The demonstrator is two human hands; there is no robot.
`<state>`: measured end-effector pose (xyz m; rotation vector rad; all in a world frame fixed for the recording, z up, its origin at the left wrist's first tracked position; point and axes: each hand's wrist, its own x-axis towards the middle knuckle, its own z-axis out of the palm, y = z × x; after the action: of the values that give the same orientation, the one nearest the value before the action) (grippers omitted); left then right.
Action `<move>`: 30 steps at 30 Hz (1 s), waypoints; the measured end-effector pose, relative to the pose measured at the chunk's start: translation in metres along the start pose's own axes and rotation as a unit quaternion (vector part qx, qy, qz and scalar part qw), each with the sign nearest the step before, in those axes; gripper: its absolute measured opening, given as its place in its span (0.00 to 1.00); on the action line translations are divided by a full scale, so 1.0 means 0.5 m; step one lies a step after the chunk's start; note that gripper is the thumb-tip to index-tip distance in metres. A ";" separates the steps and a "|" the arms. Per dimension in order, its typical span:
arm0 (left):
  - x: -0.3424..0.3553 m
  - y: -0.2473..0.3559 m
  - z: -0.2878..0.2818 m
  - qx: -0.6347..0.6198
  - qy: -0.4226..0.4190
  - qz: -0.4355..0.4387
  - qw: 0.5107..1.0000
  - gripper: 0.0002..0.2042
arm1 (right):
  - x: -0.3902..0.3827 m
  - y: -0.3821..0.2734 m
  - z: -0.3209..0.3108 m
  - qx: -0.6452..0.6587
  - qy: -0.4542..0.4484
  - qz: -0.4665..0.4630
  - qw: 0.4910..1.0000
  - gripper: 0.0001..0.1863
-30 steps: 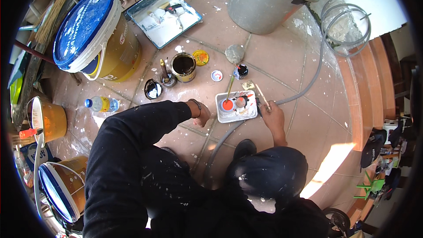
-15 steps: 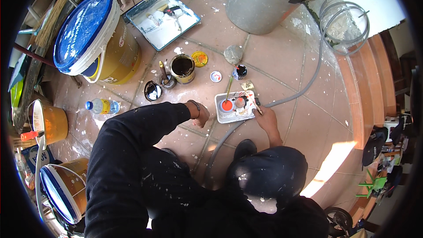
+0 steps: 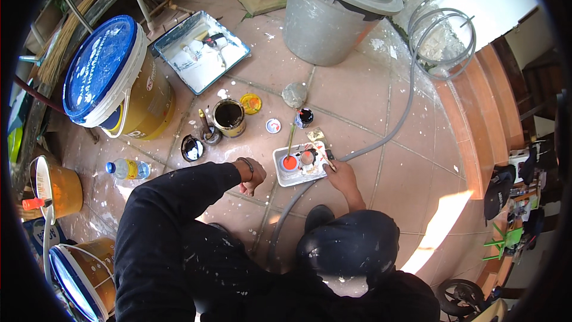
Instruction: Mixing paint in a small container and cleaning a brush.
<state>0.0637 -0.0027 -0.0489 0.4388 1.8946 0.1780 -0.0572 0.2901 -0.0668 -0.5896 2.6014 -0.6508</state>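
Over the right edge of a white tray [image 3: 285, 177], my right hand [image 3: 344, 180] is closed on a paintbrush [image 3: 333, 167] with a dark end. Inside the tray stand a cup of orange-red paint [image 3: 289, 163] with a thin stick [image 3: 292, 137] in it and a second small cup [image 3: 308, 157]. Smeared paint covers the tray's right part. My left hand [image 3: 252, 179], a dark band at its wrist, hangs to the left of the tray, apart from it. Its fingers are curled, and nothing shows in them.
Beyond the tray stand a small dark paint tin [image 3: 304, 118], a stone [image 3: 294, 95] and an open brown can [image 3: 229, 118]. A hose [image 3: 381, 142] crosses the floor beside the tray. Farther back are a paint tray [image 3: 201, 85], a large bucket [image 3: 149, 95] and a grey bin [image 3: 322, 33].
The whole scene has shifted left and somewhat downward in the picture as the view turned. My left hand's fingers now point more downward; the right keeps hold of the paintbrush at the tray's edge.
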 end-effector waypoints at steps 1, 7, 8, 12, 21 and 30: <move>0.003 -0.004 0.004 -0.069 -0.032 -0.022 0.997 0.09 | 0.000 -0.001 0.000 -0.003 -0.015 0.019 1.000 0.15; 0.041 -0.028 0.025 -0.124 -0.048 -0.031 0.991 0.07 | 0.002 -0.003 0.003 0.023 -0.017 0.023 0.999 0.17; 0.046 -0.030 0.028 -0.167 -0.071 -0.039 0.983 0.06 | 0.002 -0.003 0.004 0.023 -0.014 0.010 1.000 0.17; 0.053 -0.031 0.029 -0.052 -0.074 0.032 0.995 0.09 | 0.001 -0.001 0.010 0.018 -0.001 -0.012 1.000 0.16; 0.025 -0.025 0.018 -0.096 -0.067 0.031 0.993 0.11 | 0.005 0.014 0.017 0.053 -0.020 0.010 0.998 0.15; 0.036 -0.024 0.023 -0.079 -0.096 0.031 0.992 0.18 | 0.004 0.016 0.020 0.054 -0.019 0.012 0.998 0.15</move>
<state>0.0661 -0.0078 -0.0726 0.3928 1.6658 0.3132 -0.0564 0.2921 -0.0797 -0.5314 2.5164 -0.7590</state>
